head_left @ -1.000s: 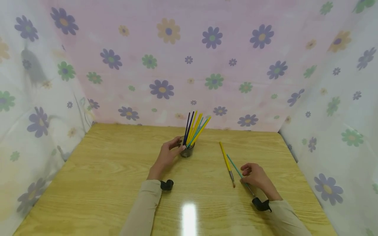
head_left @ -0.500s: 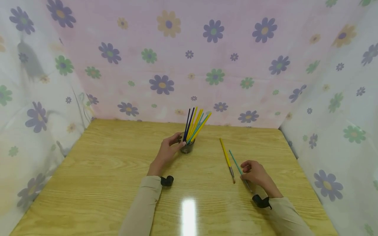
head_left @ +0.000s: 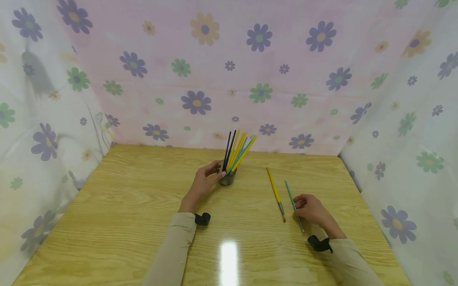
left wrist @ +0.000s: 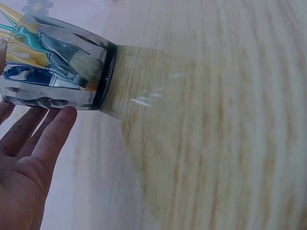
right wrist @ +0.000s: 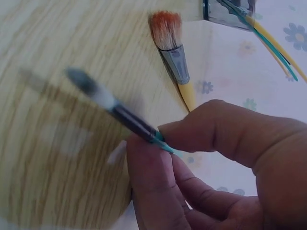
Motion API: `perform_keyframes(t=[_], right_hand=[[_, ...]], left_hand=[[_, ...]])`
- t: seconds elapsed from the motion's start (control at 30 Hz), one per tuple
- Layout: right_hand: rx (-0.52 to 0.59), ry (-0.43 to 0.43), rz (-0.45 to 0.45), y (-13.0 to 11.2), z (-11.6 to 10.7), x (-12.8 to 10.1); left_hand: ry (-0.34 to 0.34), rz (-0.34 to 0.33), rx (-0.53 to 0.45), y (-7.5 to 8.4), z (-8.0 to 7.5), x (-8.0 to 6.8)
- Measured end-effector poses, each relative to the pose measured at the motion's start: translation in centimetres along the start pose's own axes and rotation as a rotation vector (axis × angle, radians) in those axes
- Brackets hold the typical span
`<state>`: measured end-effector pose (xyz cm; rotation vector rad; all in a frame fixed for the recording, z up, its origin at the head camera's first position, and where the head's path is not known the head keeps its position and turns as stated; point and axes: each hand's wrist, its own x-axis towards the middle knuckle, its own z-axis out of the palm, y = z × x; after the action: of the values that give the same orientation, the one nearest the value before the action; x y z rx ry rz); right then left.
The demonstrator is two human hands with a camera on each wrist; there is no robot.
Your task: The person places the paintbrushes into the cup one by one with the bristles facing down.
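Observation:
My left hand (head_left: 202, 184) grips a clear dark-tinted glass (head_left: 227, 181), thumb on the near side and fingers around the far side. The glass stands upright, filled with several paintbrushes (head_left: 237, 153) in navy, yellow and teal, handles up. Through its wall in the left wrist view, the bristles (left wrist: 86, 67) sit near the dark base. My right hand (head_left: 312, 209) pinches a teal paintbrush (head_left: 290, 192) between thumb and fingers. In the right wrist view its dark-tipped white bristles (right wrist: 91, 86) appear close over the table. Left of that hand lies a yellow paintbrush (head_left: 273, 186) with reddish bristles.
The wood-grain table (head_left: 125, 222) reflects a bright light near its front. A pink flowered cloth (head_left: 161, 63) rises behind it, with whitish flowered cloths at both sides. A black wrist camera (head_left: 202, 219) is strapped to each wrist.
The teal paintbrush has turned in my right hand, its handle end swinging right, away from the yellow one. My left hand keeps its hold on the glass. The head view tilted slightly down earlier.

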<state>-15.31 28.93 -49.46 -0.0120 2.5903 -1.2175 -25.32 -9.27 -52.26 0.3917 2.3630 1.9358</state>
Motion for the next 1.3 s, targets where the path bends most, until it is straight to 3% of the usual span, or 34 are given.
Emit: perform_keyframes(t=[0.37, 0.67, 1.03, 1.3], right_hand=[[0.117, -0.032, -0.021, 0.6, -0.5, 0.0], [0.331, -0.016, -0.103, 0.6, 0.2, 0.7], [0.649, 0.112, -0.228, -1.6, 3.3, 2.6], [0.88, 0.333, -0.304, -5.7, 5.9, 5.1]], left_hand=[[-0.013, -0.004, -0.018, -0.1, 0.0, 0.1], [0.003, 0.001, 0.003, 0.1, 0.0, 0.0], [0.005, 0.012, 0.019, 0.2, -0.1, 0.0], [0.004, 0.01, 0.013, -0.1, -0.1, 0.0]])
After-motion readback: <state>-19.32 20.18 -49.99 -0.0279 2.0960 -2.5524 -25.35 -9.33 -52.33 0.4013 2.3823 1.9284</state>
